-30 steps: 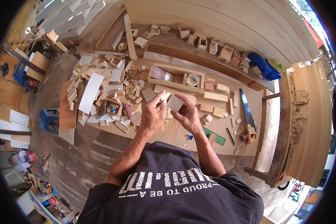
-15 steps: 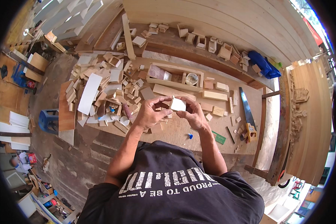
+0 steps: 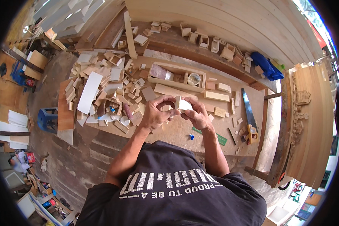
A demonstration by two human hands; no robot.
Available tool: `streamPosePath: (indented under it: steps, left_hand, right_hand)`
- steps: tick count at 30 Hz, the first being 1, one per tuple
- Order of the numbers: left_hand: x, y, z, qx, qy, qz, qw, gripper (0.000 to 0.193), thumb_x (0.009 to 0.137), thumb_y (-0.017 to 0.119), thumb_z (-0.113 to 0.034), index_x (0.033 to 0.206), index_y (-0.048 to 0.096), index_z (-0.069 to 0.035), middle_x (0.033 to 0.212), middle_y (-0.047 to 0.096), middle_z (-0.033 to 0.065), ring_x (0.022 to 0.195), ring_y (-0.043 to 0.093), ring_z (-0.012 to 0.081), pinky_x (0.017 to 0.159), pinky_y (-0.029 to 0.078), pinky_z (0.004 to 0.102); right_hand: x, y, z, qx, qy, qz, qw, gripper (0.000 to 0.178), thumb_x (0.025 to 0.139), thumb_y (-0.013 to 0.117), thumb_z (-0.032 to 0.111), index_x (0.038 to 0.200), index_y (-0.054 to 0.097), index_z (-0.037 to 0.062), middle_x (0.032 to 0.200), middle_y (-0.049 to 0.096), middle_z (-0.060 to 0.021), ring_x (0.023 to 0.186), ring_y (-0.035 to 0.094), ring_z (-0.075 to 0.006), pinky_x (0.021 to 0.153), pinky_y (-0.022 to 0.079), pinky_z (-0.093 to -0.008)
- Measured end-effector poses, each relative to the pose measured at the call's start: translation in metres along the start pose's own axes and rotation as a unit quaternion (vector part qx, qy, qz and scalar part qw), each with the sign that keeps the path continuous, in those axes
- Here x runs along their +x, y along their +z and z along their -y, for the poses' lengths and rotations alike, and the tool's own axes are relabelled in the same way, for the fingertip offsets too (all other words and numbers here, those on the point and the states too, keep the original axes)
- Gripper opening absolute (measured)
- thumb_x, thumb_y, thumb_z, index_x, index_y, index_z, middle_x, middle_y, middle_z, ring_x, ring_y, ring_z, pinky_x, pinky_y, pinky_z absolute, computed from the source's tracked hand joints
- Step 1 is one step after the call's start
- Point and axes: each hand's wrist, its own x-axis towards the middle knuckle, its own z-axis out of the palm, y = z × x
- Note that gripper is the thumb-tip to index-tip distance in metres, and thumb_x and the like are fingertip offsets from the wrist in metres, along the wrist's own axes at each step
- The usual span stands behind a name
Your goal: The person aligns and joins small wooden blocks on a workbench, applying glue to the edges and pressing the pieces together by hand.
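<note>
Above the workbench (image 3: 169,137), both my hands grip one small wooden piece (image 3: 184,105) with a pale, flat face and a thin wooden strip along its left edge. My left hand (image 3: 157,113) pinches the strip side between thumb and fingers. Wrapped round the far right side, my right hand (image 3: 198,113) presses its thumb near the lower edge of the pale face. Some of my fingertips are hidden behind the piece. Beyond my hands lies a long wooden block (image 3: 173,91), in front of an open wooden box (image 3: 154,81) holding sandpaper and a round container (image 3: 193,79).
Heaped wood offcuts (image 3: 101,94) cover the bench's left. At right lie a handsaw (image 3: 249,109), a pencil (image 3: 231,135) and a green ruler (image 3: 218,138). A small blue object (image 3: 191,137) is near my right wrist. Small wooden boxes (image 3: 203,42) line the back shelf.
The small wooden piece has turned in my hands, so its strip-edged side shows more and the pale face slants to the right. My hands have shifted slightly right with it.
</note>
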Motion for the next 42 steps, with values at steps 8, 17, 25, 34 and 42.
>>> streamPosePath:
  steps: [8, 17, 25, 34, 42]
  left_hand:
    - [0.007, -0.011, 0.009, -0.166, -0.006, -0.011, 0.986, 0.039, 0.087, 0.074, -0.008, 0.123, 0.063, 0.0, 0.105, 0.071, 0.0093, 0.087, 0.068, 0.011, 0.057, 0.061, 0.0242]
    - [0.004, -0.023, 0.018, -0.237, 0.021, -0.012, 0.971, 0.038, 0.088, 0.073, -0.009, 0.124, 0.063, -0.001, 0.112, 0.07, 0.0117, 0.095, 0.07, 0.0161, 0.067, 0.064, 0.0266]
    - [0.006, -0.019, 0.014, -0.286, 0.075, 0.017, 0.955, 0.04, 0.089, 0.073, -0.014, 0.125, 0.062, -0.001, 0.116, 0.068, 0.0124, 0.105, 0.068, 0.0216, 0.089, 0.061, 0.0344]
    - [0.0, -0.024, 0.007, -0.287, 0.059, 0.026, 0.956, 0.042, 0.093, 0.068, -0.016, 0.131, 0.057, 0.0, 0.124, 0.065, 0.011, 0.11, 0.065, 0.0203, 0.095, 0.056, 0.0378]
    - [0.008, -0.033, 0.04, -0.174, -0.103, 0.034, 0.979, 0.033, 0.096, 0.061, -0.011, 0.128, 0.061, -0.001, 0.118, 0.068, 0.0086, 0.102, 0.067, 0.0196, 0.091, 0.057, 0.039]
  right_hand:
    - [0.014, 0.017, 0.024, -0.124, 0.003, -0.037, 0.992, 0.051, 0.087, 0.072, 0.028, 0.124, 0.056, -0.0017, 0.088, 0.06, -0.0025, 0.074, 0.051, -0.007, 0.062, 0.041, -0.0228]
    - [0.018, 0.036, 0.028, -0.142, -0.009, -0.043, 0.989, 0.053, 0.087, 0.075, 0.025, 0.127, 0.054, -0.0026, 0.102, 0.064, -0.0058, 0.085, 0.058, -0.0086, 0.071, 0.049, -0.0243]
    - [0.017, 0.051, 0.029, -0.154, -0.057, -0.061, 0.985, 0.05, 0.086, 0.075, 0.017, 0.127, 0.054, -0.0038, 0.107, 0.065, -0.0088, 0.095, 0.062, -0.012, 0.08, 0.053, -0.0275]
    - [0.019, 0.066, 0.043, -0.298, -0.084, -0.083, 0.947, 0.052, 0.081, 0.078, 0.013, 0.126, 0.057, -0.0003, 0.105, 0.066, -0.0111, 0.086, 0.063, -0.0129, 0.076, 0.053, -0.0258]
    - [0.004, 0.007, -0.016, -0.506, -0.185, -0.088, 0.838, 0.057, 0.074, 0.079, 0.017, 0.126, 0.059, 0.0036, 0.112, 0.064, -0.0136, 0.097, 0.06, -0.0285, 0.082, 0.049, -0.0356]
